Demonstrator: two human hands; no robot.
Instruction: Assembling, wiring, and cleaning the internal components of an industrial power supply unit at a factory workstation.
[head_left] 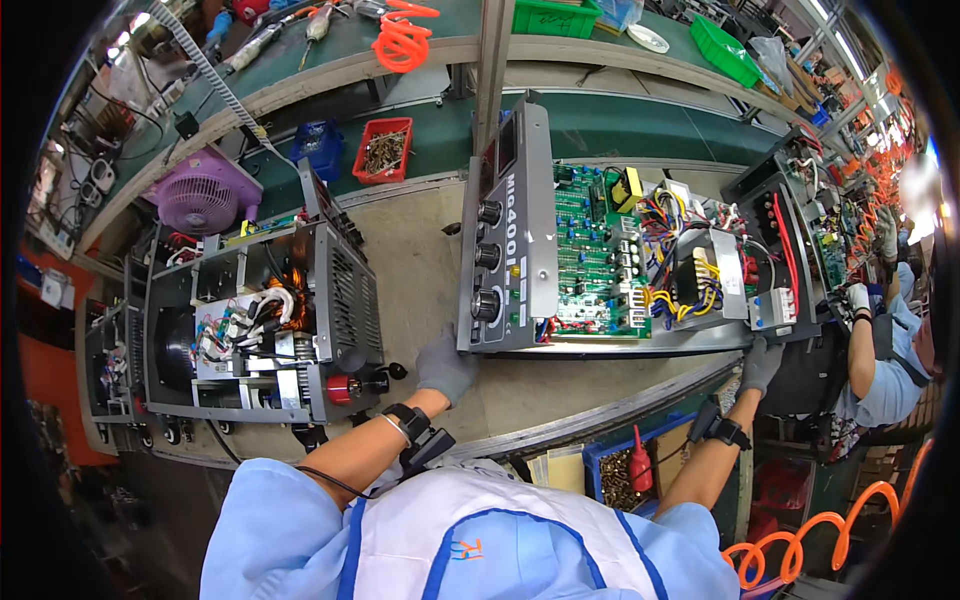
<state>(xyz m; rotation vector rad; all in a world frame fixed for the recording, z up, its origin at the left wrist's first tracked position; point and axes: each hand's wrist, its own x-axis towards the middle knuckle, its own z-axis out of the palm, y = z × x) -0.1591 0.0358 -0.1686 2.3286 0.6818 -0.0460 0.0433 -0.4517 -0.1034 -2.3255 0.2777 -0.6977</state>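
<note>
An uncovered welding machine lies in front of me, its grey front panel with black knobs to the left. A green circuit board and bundled coloured wires show inside it. In a grey glove, my left hand grips the near corner below the front panel, its fingertips partly hidden. My right hand, also gloved, is closed on the near corner at the rear end, under a grey-white terminal block. Some of its fingers are out of sight beneath the edge.
Another open machine stands to the left, near a purple fan. Red and blue bins lie beyond. A parts box with a red bottle sits by my waist. A co-worker is at the right.
</note>
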